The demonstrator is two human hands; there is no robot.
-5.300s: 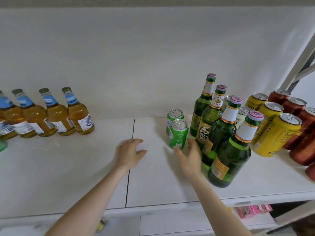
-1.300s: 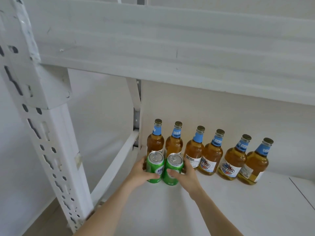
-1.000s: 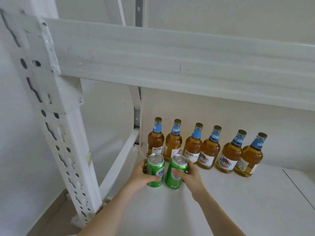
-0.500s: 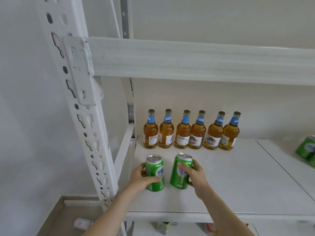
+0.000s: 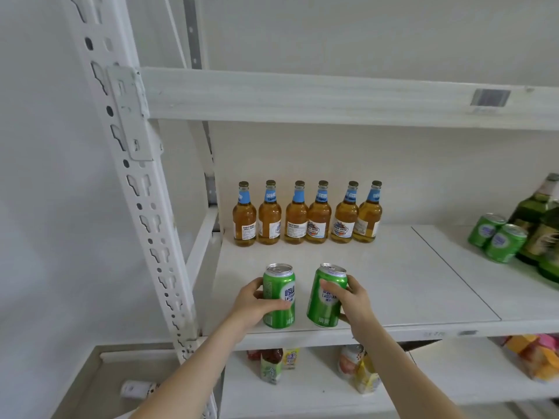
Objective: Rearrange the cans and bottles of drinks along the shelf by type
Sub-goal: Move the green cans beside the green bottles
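My left hand (image 5: 253, 303) grips a green can (image 5: 279, 290) that stands upright near the front left edge of the white shelf (image 5: 393, 273). My right hand (image 5: 352, 300) grips a second green can (image 5: 326, 300), which tilts slightly left, a short gap away from the first. Behind them, several amber bottles with blue neck labels (image 5: 307, 214) stand in a row along the back wall. Two more green cans (image 5: 497, 238) stand at the far right, beside dark green bottles (image 5: 541, 225) cut off by the frame edge.
A white perforated upright post (image 5: 142, 189) rises left of the shelf, and an upper shelf beam (image 5: 332, 98) crosses overhead. The lower shelf (image 5: 305, 391) holds packaged drinks and snack bags. A small white object (image 5: 136, 390) lies on the floor tray at lower left.
Both hands have drawn the two green cans from right in front of the amber bottles toward the shelf's front edge and spread them apart. The view has pulled back and lowered.
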